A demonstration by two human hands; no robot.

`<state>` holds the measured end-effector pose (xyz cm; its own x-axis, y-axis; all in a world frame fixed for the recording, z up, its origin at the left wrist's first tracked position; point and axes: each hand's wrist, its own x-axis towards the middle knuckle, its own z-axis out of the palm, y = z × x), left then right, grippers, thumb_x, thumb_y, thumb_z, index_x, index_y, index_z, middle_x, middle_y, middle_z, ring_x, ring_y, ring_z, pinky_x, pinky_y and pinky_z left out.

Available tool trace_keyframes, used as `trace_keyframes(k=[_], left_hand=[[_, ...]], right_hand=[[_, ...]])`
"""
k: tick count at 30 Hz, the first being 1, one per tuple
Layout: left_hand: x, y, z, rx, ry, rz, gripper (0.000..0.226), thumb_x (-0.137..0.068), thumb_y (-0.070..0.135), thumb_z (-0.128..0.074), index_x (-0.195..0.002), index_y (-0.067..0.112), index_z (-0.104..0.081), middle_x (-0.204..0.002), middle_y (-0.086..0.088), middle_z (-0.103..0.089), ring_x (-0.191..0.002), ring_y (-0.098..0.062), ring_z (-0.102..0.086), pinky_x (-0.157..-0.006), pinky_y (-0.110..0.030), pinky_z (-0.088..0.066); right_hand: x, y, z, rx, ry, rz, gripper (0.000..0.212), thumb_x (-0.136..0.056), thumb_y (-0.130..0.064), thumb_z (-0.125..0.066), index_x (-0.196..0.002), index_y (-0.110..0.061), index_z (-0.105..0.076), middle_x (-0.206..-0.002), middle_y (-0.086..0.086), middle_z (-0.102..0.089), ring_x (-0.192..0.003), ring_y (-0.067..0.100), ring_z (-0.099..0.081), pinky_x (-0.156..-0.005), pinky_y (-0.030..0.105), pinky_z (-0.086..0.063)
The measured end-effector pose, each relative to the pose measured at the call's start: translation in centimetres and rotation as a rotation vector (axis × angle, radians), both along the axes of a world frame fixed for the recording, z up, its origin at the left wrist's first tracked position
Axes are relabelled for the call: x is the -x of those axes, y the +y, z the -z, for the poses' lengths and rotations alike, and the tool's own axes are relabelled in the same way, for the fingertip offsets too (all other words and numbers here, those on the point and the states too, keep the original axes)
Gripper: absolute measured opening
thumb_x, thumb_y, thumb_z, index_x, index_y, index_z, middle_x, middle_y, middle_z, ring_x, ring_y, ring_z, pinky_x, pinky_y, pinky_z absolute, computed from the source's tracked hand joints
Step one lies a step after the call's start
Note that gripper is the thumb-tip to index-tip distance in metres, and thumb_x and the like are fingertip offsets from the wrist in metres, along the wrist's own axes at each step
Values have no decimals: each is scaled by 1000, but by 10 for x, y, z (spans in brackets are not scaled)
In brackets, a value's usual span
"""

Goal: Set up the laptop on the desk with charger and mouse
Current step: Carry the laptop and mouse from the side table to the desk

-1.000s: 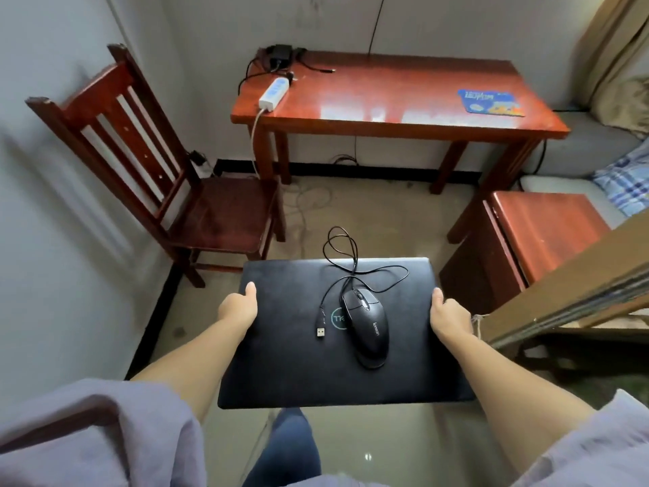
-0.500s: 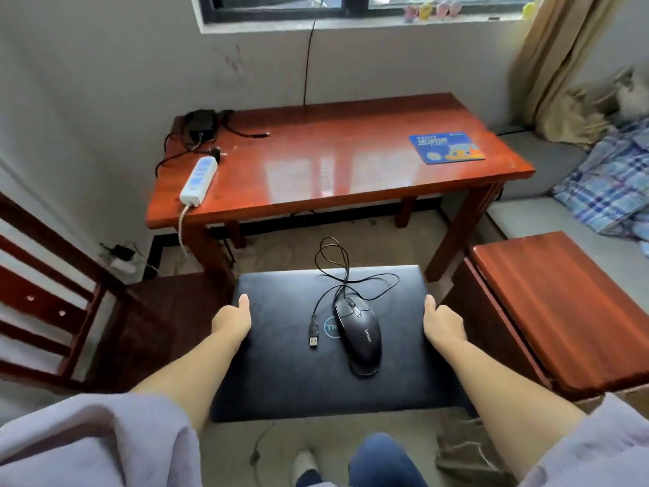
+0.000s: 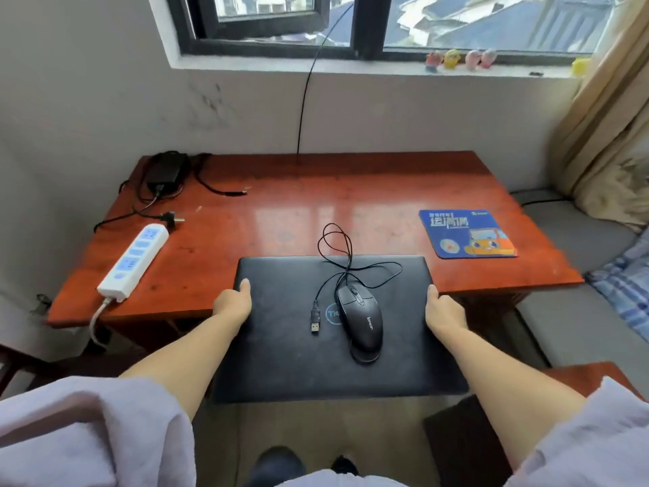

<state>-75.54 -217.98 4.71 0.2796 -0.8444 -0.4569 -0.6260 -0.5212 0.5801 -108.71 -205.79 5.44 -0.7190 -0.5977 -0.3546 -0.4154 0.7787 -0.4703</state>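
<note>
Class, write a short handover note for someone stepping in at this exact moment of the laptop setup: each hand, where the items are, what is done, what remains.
Left hand grips the left edge of the closed black laptop; right hand grips its right edge.
The laptop's far edge overlaps the red wooden desk; its near part overhangs the floor.
The black wired mouse rides on the lid, cable loose.
The black charger brick lies at the desk's back left, beside the white power strip; the blue mouse pad lies right.
Done: carried over.
Left: set the laptop down, open it, connect charger and mouse.
</note>
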Motion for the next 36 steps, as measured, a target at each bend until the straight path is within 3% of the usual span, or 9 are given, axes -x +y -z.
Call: trace_keyframes(k=[6, 17, 20, 26, 36], left_hand=[[48, -87, 6, -69, 19, -63, 66, -96, 46, -34, -125, -12, -47, -133, -27, -50, -121, -42, -48, -97, -44, -42], [99, -262, 22, -109, -81, 8, 65, -97, 46, -33, -118, -12, -53, -126, -28, -56, -117, -43, -51, -95, -42, -43], [113, -295, 25, -135, -123, 41, 65, -97, 45, -32, -117, -13, -53, -126, -29, -56, -117, -43, -51, -95, -41, -43], [138, -342, 31, -163, -171, 36, 65, -98, 45, -31, -120, -13, -52, -128, -30, -55, -119, -43, -50, -96, -41, -42], [162, -368, 51, -104, -301, 32, 66, -96, 50, -28, -113, -7, -55, -120, -28, -59, -111, -43, -55, -91, -43, -44]], right_hand=[[55, -113, 0, -36, 37, -64, 68, -98, -46, -19, -119, 10, -52, -126, 30, -54, -116, 42, -50, -96, 42, -40], [106, -273, 28, -97, 32, -48, 68, -98, -46, -16, -121, 8, -50, -124, 29, -55, -113, 40, -51, -80, 40, -39], [120, -306, 34, -127, 26, -56, 67, -99, -45, -16, -121, 9, -49, -124, 29, -55, -114, 40, -51, -84, 41, -40], [149, -365, 42, -150, 19, -126, 65, -100, -41, -17, -117, 12, -50, -123, 33, -54, -116, 43, -50, -94, 43, -39], [179, -402, 51, -227, 132, -279, 58, -100, -36, -15, -114, 5, -52, -121, 28, -57, -111, 41, -53, -89, 43, -42]])
